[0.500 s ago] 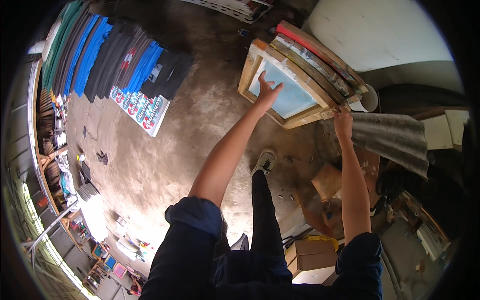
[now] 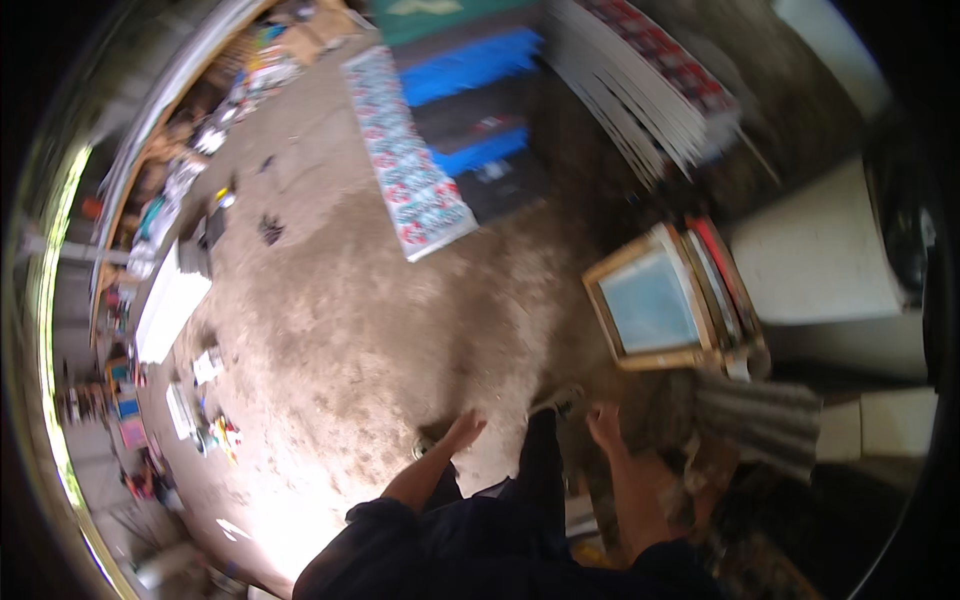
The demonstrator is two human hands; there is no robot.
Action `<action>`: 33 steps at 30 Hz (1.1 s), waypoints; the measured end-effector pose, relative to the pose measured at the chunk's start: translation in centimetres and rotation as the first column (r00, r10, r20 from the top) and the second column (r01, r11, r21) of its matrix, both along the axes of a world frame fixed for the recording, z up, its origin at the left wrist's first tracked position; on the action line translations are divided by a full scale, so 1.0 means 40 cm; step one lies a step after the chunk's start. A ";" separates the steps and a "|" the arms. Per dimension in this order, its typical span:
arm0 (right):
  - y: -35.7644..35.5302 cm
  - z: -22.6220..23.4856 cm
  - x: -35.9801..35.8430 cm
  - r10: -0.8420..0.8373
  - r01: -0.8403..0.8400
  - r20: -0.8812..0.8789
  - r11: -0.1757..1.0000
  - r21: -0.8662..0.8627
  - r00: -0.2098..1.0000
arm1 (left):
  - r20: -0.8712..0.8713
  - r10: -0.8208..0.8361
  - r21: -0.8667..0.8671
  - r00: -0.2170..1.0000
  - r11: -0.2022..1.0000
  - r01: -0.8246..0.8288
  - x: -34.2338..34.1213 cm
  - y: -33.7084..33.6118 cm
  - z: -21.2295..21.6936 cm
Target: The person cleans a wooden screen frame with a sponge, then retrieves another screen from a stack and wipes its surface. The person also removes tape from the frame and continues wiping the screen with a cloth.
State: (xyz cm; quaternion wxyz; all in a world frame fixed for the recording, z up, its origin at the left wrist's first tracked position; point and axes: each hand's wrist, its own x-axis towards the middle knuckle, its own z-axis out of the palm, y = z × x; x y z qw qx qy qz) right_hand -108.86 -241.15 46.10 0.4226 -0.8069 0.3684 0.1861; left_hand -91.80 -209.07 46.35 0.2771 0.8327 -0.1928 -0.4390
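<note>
My left hand hangs low over the floor, loosely curled, with nothing showing in it. My right hand is also low, fingers curled in and somewhat blurred, and seems to hold nothing. Beyond the right hand stands a wooden screen frame with a pale blue mesh. Several more frames are stacked behind it, one with a red edge. Neither hand touches them.
Piles of folded blue, black and green cloth lie ahead beside a printed sheet. White panels are stacked at far right. Corrugated sheeting and a white tank-like object stand right. Shelving runs along the left.
Both hands have left the screen frame, which leans back against the others, and have dropped close to my body. My view has turned left, and my fingers have curled in.
</note>
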 end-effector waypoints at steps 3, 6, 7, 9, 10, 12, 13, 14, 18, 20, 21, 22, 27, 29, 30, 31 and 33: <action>0.148 0.019 0.018 0.260 -0.269 0.125 0.962 0.056 0.957 | 0.496 -0.340 0.085 0.799 0.935 0.346 -0.113 0.335 0.046; 0.212 -0.085 0.069 0.109 -0.117 0.056 0.980 0.160 0.992 | -0.001 0.520 0.118 0.854 0.848 -0.517 -0.133 0.430 0.255; 0.245 -0.081 0.116 0.508 -0.508 -0.006 0.860 0.049 0.861 | 0.038 0.578 0.105 0.815 0.809 -0.579 -0.147 0.519 0.261; 0.284 -0.052 0.192 0.961 -0.935 -0.134 0.194 -0.298 0.242 | 0.063 0.675 0.057 0.735 0.733 -0.678 -0.211 0.643 0.258; 0.324 -0.039 0.239 0.977 -0.964 -0.159 0.103 -0.247 0.145 | 0.111 0.719 0.037 0.687 0.687 -0.725 -0.222 0.710 0.251; 0.462 0.019 0.365 0.954 -0.969 -0.173 0.243 -0.036 0.246 | 0.107 0.863 0.004 0.494 0.497 -0.868 -0.259 0.843 0.245; 0.544 0.045 0.431 0.925 -0.939 -0.193 0.341 0.051 0.326 | 0.094 0.944 -0.012 0.317 0.320 -0.947 -0.282 0.896 0.249; 0.632 0.075 0.489 0.900 -0.905 -0.214 0.408 0.118 0.378 | 0.080 0.987 -0.020 0.140 0.142 -0.990 -0.301 0.944 0.257; 1.034 0.196 0.765 0.838 -0.813 -0.177 0.545 0.205 0.516 | -0.067 0.875 -0.054 -0.479 -0.483 -0.874 -0.386 1.078 0.213; 1.209 0.182 0.932 0.794 -0.837 0.264 0.522 0.165 0.547 | -0.072 0.854 -0.030 -0.516 -0.519 -0.854 -0.351 1.122 0.191; 1.316 0.204 0.982 0.786 -0.845 0.310 0.491 0.214 0.535 | -0.081 0.843 0.009 -0.533 -0.534 -0.846 -0.361 1.138 0.192; 1.413 0.219 1.011 0.768 -0.846 0.358 0.458 0.273 0.531 | -0.078 0.834 0.048 -0.547 -0.544 -0.837 -0.370 1.160 0.194; 1.713 0.118 1.110 0.832 -0.907 0.414 0.227 0.355 0.370 | -0.166 0.846 -0.150 -0.507 -0.529 -0.835 -0.239 1.447 0.216; 1.755 0.055 1.143 0.903 -0.906 0.249 0.259 0.336 0.351 | -0.153 0.851 -0.160 -0.503 -0.523 -0.837 -0.159 1.583 0.260; 1.798 0.045 1.143 0.947 -0.922 0.144 0.232 0.311 0.287 | -0.165 0.820 -0.194 -0.548 -0.572 -0.797 -0.154 1.639 0.270; 1.836 0.038 1.142 0.979 -0.940 0.016 0.192 0.283 0.205 | -0.178 0.789 -0.216 -0.588 -0.614 -0.759 -0.135 1.681 0.299; 1.955 0.047 1.125 0.989 -0.963 -0.149 0.047 0.266 0.007 | -0.203 0.726 -0.233 -0.657 -0.688 -0.688 -0.176 1.743 0.333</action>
